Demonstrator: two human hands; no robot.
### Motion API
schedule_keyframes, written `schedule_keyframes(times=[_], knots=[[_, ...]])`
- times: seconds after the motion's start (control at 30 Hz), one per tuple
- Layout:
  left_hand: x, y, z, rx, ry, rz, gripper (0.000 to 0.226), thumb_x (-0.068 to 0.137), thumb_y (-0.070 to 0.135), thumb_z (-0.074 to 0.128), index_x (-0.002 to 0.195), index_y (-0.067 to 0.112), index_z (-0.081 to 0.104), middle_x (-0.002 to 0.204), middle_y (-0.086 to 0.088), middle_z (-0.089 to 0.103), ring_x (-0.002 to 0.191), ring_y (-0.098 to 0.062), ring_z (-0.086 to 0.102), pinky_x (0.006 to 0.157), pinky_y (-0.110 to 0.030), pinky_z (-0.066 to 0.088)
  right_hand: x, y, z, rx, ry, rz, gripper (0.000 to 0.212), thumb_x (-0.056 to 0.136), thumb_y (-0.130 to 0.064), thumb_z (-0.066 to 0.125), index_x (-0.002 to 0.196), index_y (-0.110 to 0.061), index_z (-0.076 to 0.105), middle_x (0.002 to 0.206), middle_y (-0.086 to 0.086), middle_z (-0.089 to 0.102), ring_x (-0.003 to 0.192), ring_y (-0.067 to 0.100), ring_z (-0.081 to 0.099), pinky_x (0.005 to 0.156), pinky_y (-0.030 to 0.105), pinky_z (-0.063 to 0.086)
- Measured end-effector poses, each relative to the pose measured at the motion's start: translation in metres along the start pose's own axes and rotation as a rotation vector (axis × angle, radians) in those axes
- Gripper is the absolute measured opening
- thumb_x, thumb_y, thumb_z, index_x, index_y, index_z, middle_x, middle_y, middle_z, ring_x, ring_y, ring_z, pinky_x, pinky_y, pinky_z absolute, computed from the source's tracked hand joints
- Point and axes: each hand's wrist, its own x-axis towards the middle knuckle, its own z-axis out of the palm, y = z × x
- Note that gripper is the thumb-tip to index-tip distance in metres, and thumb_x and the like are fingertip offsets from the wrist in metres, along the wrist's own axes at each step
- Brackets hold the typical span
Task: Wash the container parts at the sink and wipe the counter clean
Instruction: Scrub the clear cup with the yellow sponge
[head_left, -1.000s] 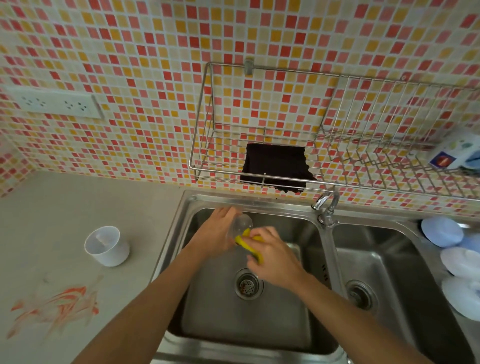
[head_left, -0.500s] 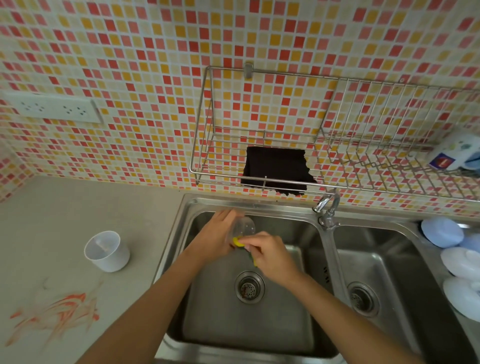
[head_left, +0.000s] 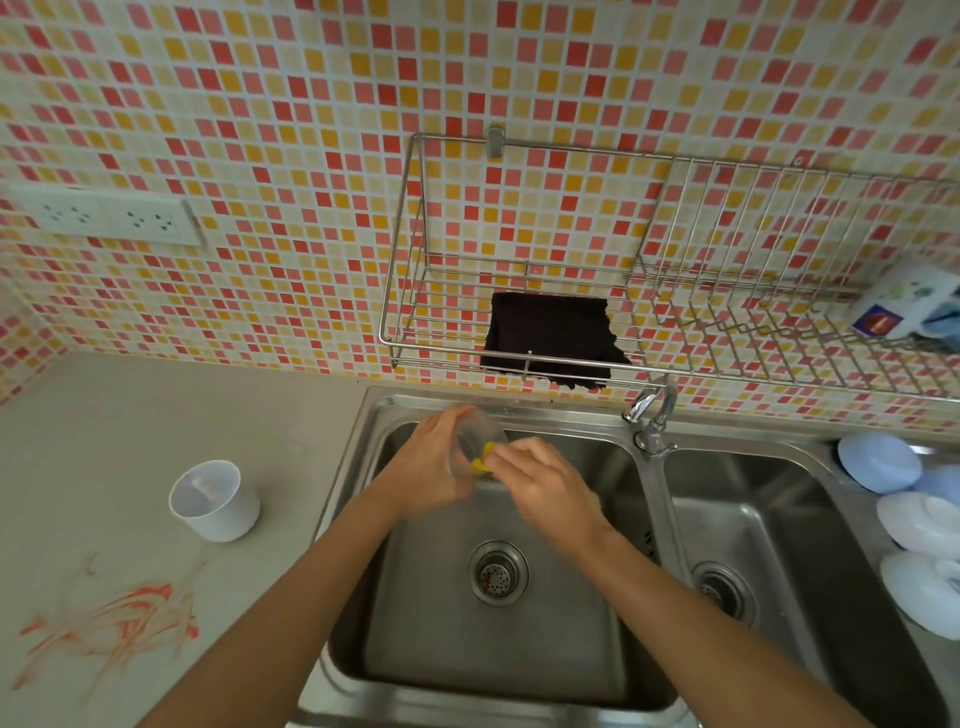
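Over the left sink basin (head_left: 498, 644) my left hand (head_left: 426, 467) grips a clear plastic container part (head_left: 475, 439), its mouth turned to the right. My right hand (head_left: 545, 486) pushes a yellow sponge (head_left: 482, 460) into that mouth; most of the sponge is hidden by my fingers. A white container cup (head_left: 214, 500) stands upright on the grey counter (head_left: 156, 415) left of the sink. An orange-red smear (head_left: 111, 623) marks the counter near its front left.
A tap (head_left: 652, 415) rises between the two basins. Above it a wire rack (head_left: 675, 291) on the tiled wall holds a black cloth (head_left: 550, 338) and a packet (head_left: 904, 306). Pale blue and white lids (head_left: 914, 519) lie right of the right basin (head_left: 769, 545).
My right hand has moved up and pushed the yellow sponge from outside the clear part into its mouth. My left hand tilted the part slightly. The view shifted a little.
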Motion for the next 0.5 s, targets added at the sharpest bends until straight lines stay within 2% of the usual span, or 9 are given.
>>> schedule_keyframes(times=[0.07,0.13,0.17,0.27,0.33,0.4,0.47,0.5], knots=[[-0.002,0.000,0.004,0.071,0.109,-0.009,0.098,0.058,0.050,0.084,0.138,0.019,0.036,0.135,0.000,0.044,0.124,-0.014,0.040,0.103,-0.030,0.037,0.000,-0.005,0.000,0.001,0.040,0.023,0.024,0.085,-0.010,0.050,0.100,-0.012,0.068,0.106,-0.004,0.067,0.088,0.018,0.057,0.078,0.028,0.050],[-0.004,0.000,0.009,0.263,0.226,-0.039,0.103,0.052,0.065,0.080,0.136,0.021,0.040,0.131,-0.002,0.042,0.121,-0.017,0.039,0.099,-0.036,0.035,0.002,-0.007,0.005,0.013,0.067,0.063,0.023,0.084,-0.007,0.054,0.103,-0.012,0.067,0.107,-0.005,0.066,0.090,0.017,0.056,0.081,0.027,0.050],[-0.005,-0.001,0.011,0.318,0.262,-0.066,0.102,0.052,0.066,0.079,0.136,0.021,0.041,0.130,-0.003,0.043,0.120,-0.019,0.040,0.097,-0.037,0.036,0.003,-0.007,0.006,0.029,0.061,0.085,0.023,0.084,-0.006,0.058,0.104,-0.013,0.067,0.107,-0.007,0.066,0.091,0.016,0.055,0.083,0.026,0.049],[-0.004,-0.003,0.009,0.292,0.310,-0.010,0.090,0.058,0.049,0.084,0.132,0.017,0.046,0.125,-0.005,0.051,0.114,-0.021,0.047,0.092,-0.037,0.045,0.011,-0.012,-0.001,0.181,0.009,0.145,0.018,0.088,-0.009,0.063,0.105,-0.013,0.068,0.103,-0.006,0.067,0.090,0.017,0.054,0.084,0.023,0.047],[-0.003,-0.005,0.003,0.251,0.276,0.066,0.082,0.061,0.034,0.086,0.131,0.015,0.047,0.126,-0.004,0.054,0.114,-0.019,0.051,0.092,-0.036,0.050,0.017,-0.019,-0.010,0.462,-0.039,0.346,0.022,0.093,-0.010,0.058,0.112,-0.013,0.068,0.098,-0.001,0.067,0.087,0.014,0.055,0.079,0.017,0.043],[-0.002,-0.004,-0.005,0.216,0.229,0.091,0.079,0.063,0.025,0.086,0.131,0.016,0.047,0.130,-0.003,0.052,0.117,-0.019,0.052,0.093,-0.028,0.049,0.021,-0.027,-0.014,0.765,-0.099,0.563,0.027,0.096,-0.013,0.054,0.120,-0.015,0.066,0.096,-0.001,0.065,0.083,0.010,0.058,0.072,0.011,0.041],[0.000,-0.003,-0.011,0.191,0.191,0.100,0.079,0.063,0.023,0.087,0.131,0.015,0.046,0.133,-0.003,0.050,0.118,-0.019,0.052,0.091,-0.023,0.044,0.021,-0.031,-0.011,0.818,-0.120,0.592,0.029,0.096,-0.013,0.054,0.122,-0.018,0.066,0.099,0.000,0.066,0.086,0.009,0.060,0.074,0.011,0.042],[0.000,-0.004,-0.013,0.193,0.167,0.108,0.078,0.064,0.022,0.087,0.131,0.015,0.046,0.134,-0.002,0.050,0.119,-0.018,0.051,0.090,-0.021,0.042,0.020,-0.030,-0.010,0.767,-0.133,0.538,0.029,0.096,-0.012,0.055,0.122,-0.018,0.066,0.103,0.000,0.066,0.091,0.010,0.060,0.079,0.014,0.043]])
